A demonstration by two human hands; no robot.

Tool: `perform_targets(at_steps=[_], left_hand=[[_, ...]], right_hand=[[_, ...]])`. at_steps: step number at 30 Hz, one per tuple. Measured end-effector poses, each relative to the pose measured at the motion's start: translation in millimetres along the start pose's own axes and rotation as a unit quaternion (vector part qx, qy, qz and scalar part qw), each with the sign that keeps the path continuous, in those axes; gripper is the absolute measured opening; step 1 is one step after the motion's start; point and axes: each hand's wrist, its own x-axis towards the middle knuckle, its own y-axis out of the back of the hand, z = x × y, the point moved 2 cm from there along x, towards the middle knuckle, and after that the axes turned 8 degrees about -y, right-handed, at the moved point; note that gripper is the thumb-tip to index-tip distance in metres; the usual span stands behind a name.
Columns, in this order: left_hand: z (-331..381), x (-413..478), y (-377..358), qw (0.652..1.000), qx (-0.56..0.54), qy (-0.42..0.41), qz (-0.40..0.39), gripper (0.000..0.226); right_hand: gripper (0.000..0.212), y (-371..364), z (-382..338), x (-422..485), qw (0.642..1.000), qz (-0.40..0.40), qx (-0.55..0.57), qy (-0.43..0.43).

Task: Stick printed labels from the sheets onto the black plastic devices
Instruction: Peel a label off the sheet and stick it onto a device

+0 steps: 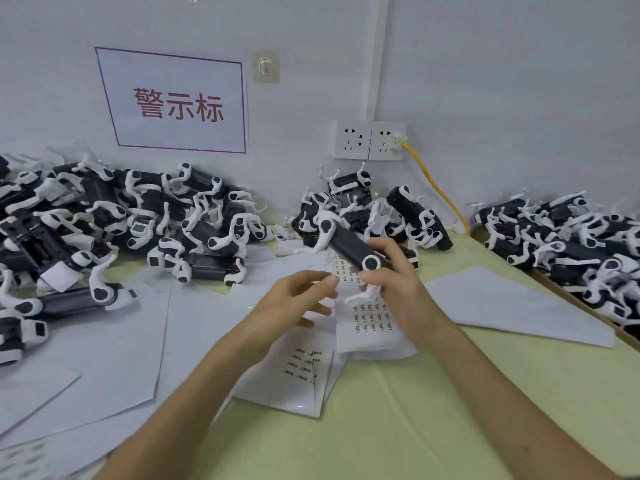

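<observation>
Right hand (391, 285), gripped smooth black device (348, 245)

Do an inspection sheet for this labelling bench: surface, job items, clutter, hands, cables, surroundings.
Surface: pale green table, largely papered over on the left.
Job's things: black device gripped aloft; label sheet beneath it, second label sheet nearer; device piles left, centre and right.
Clutter: blank white sheets left and right.
Grippers: right hand grips the device; left hand reaches toward it, fingertips together; whether it pinches a label is unclear.
Cables: yellow cable plugged into the right wall socket, running down behind the table.
Surroundings: white wall, sign with red characters, adhesive hook.
</observation>
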Motion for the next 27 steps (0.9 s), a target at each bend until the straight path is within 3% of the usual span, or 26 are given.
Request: perform_targets(at_steps=[3, 6, 9, 12, 17, 20, 23, 25, 27], left_hand=[[-1.3, 2.2, -8.8, 0.993, -0.117, 0.026, 0.022, 0.066], [-1.1, 2.4, -8.6, 0.98, -0.19, 0.042, 0.03, 0.054], [-2.2, 1.7, -7.1, 0.974, -0.225, 0.032, 0.011, 0.047], [-3.5, 2.1, -5.3, 0.971, -0.233, 0.035, 0.039, 0.045], [0.8, -1.9, -4.9, 0.954, -0.294, 0.045, 0.036, 0.031], [0.0, -2.8, -4.0, 0.942, -0.323, 0.067, 0.061, 0.032], [-1.1, -2.3, -0.3, 0.938, -0.331, 0.079, 0.067, 0.038], [-0.7, -1.0, 1.6, 0.94, -0.333, 0.066, 0.049, 0.033], [-0.8, 0.0, 2.1, 0.935, -0.346, 0.062, 0.053, 0.027]], right_hand=[[0.055, -6.1, 1.2, -4.8, 0.996, -0.052, -0.069, 0.015], [0.055, -9.0, 0.6, -7.0, 0.995, -0.056, -0.074, 0.026], [0.052, -12.6, -1.1, -8.4, 0.993, -0.034, -0.105, 0.049], [0.053, -18.1, -3.1, -9.1, 0.985, -0.025, -0.162, 0.059], [0.049, -17.4, -6.3, -10.4, 0.98, -0.067, -0.189, 0.021], [0.049, -4.5, -6.6, -3.9, 0.971, 0.058, -0.229, 0.035], [0.056, 23.0, -5.0, 2.4, 0.917, 0.227, -0.324, -0.047], [0.067, 36.2, 1.4, 3.8, 0.863, 0.244, -0.426, -0.122], [0.074, 38.4, 6.8, 4.1, 0.858, 0.217, -0.44, -0.149]])
